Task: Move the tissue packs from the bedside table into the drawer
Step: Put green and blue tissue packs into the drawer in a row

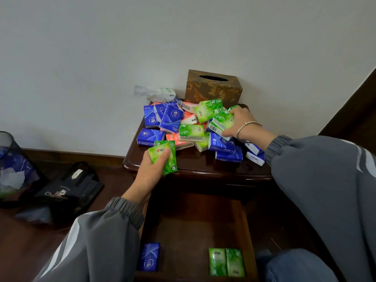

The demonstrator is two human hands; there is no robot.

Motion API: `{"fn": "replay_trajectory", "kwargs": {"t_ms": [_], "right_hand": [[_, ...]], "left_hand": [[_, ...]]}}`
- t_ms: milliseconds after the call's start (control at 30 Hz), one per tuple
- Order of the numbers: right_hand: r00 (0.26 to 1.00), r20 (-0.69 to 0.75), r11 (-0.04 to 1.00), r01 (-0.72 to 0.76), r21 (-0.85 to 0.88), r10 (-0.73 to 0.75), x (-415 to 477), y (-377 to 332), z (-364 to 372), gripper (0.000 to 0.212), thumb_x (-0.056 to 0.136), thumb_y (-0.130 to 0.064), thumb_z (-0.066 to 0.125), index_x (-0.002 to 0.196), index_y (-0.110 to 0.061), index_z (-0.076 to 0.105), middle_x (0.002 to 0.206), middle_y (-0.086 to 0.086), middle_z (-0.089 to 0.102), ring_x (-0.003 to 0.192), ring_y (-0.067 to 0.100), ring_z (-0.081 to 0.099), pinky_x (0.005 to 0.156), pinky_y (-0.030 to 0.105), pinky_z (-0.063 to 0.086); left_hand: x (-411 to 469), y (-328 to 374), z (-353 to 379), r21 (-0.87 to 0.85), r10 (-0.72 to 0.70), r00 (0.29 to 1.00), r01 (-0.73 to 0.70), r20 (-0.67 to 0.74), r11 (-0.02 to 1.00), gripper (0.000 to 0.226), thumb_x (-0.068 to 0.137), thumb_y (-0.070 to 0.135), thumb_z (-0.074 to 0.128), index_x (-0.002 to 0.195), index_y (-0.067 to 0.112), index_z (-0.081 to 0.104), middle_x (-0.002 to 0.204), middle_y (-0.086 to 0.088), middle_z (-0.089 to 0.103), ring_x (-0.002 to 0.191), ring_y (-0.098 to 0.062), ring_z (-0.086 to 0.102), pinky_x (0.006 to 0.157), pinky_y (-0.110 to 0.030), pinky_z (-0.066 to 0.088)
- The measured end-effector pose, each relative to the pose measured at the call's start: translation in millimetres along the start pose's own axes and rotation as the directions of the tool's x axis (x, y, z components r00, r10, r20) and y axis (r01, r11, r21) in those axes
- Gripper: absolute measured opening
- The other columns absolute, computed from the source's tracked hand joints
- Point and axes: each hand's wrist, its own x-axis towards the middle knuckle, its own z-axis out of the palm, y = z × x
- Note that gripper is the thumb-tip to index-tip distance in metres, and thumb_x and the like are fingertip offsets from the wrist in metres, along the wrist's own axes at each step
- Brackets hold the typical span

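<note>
Bottom of frame: the open drawer [193,220] holds one blue pack [148,257] and two green packs [226,262]. At centre, my left hand [148,171], fingers curled, grips a green pack [164,157] over the desk [193,161] front edge. Farther back, right of centre, my right hand [239,124] fingers pinch a second green pack [221,123] on the pile [173,119].
</note>
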Motion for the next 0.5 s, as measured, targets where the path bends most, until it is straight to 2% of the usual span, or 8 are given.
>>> {"fn": "replay_trajectory", "kwargs": {"t_ms": [100,200,300,400,500], "right_hand": [[0.999,-0.014,0.999,0.038,0.015,-0.037,-5,-2,1,0.068,0.07,-0.026,0.076,0.123,-0.008,0.036,0.113,0.016,0.055,0.099,0.033,0.056,0.079,0.039,0.047],[0.998,-0.051,0.999,0.046,-0.004,-0.046,-8,-5,4,0.069,0.069,-0.024,0.076,0.122,-0.008,0.035,0.11,0.016,0.056,0.095,0.033,0.057,0.07,0.035,0.044],[0.995,-0.083,0.998,0.06,0.006,-0.059,-7,-7,7,0.072,0.066,-0.023,0.079,0.123,-0.008,0.036,0.117,0.014,0.052,0.1,0.032,0.055,0.07,0.033,0.042],[0.991,-0.103,0.996,0.087,0.0,-0.086,-8,-10,11,0.075,0.065,-0.021,0.08,0.124,-0.011,0.036,0.123,0.013,0.047,0.105,0.032,0.054,0.075,0.037,0.045],[0.977,-0.184,0.993,0.118,0.025,-0.111,-13,-13,13,0.072,0.064,-0.019,0.08,0.122,-0.011,0.037,0.123,0.014,0.045,0.105,0.032,0.052,0.074,0.034,0.042]], "left_hand": [[-1,1,0,0.013,0.01,1.0,-0.01,0.001,1.0,0.052,0.084,0.045,0.065,0.127,0.021,0.049,0.116,-0.001,0.067,0.102,-0.016,0.067,0.091,-0.039,0.054],[-1,1,1,0.02,0.014,1.0,-0.014,-0.007,1.0,0.049,0.084,0.045,0.064,0.125,0.022,0.05,0.115,0.0,0.067,0.1,-0.015,0.067,0.083,-0.032,0.055],[-3,2,1,0.022,0.007,1.0,-0.007,-0.014,1.0,0.048,0.084,0.045,0.064,0.124,0.023,0.049,0.115,0.001,0.067,0.1,-0.014,0.067,0.081,-0.029,0.054],[-4,3,1,0.03,-0.002,1.0,0.002,-0.01,1.0,0.053,0.084,0.046,0.064,0.128,0.022,0.047,0.117,0.0,0.066,0.102,-0.015,0.067,0.087,-0.034,0.055],[-4,3,1,0.027,-0.005,1.0,0.005,-0.014,1.0,0.053,0.084,0.045,0.064,0.128,0.021,0.047,0.118,-0.001,0.065,0.104,-0.017,0.066,0.091,-0.038,0.054]]}}
